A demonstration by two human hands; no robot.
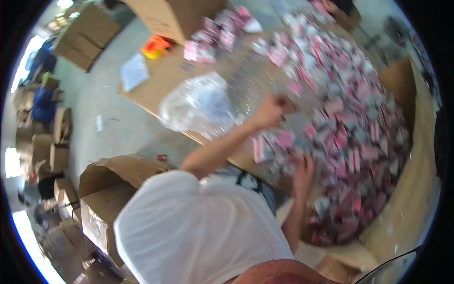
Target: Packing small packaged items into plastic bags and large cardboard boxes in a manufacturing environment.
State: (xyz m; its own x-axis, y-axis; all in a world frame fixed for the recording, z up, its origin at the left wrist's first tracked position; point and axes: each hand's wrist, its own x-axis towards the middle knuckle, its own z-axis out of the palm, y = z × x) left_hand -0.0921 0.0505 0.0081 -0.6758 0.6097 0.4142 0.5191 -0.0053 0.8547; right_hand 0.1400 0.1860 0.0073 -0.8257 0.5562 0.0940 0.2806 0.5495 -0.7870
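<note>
My left hand (273,112) is above the cardboard-covered table, its fingers curled closed. Anything pinched in them is too small and blurred to make out. Nearer to me, my right hand (303,171) has its fingers bent onto a small pink-and-white packet (286,160) at the edge of a cluster. More packets of that kind (285,139) lie between the two hands. To the right, a large heap of pink, white and clear-wrapped packets (352,123) spreads over the table. A crumpled clear plastic bag (198,102) lies left of my left hand.
Another packet pile (220,33) lies at the far side, by a cardboard box (163,19). An orange-yellow tape dispenser (156,46) and a white sheet (134,72) rest near the table's left corner. An open carton (106,199) stands at my left. Another person's hand (330,6) shows at the far right.
</note>
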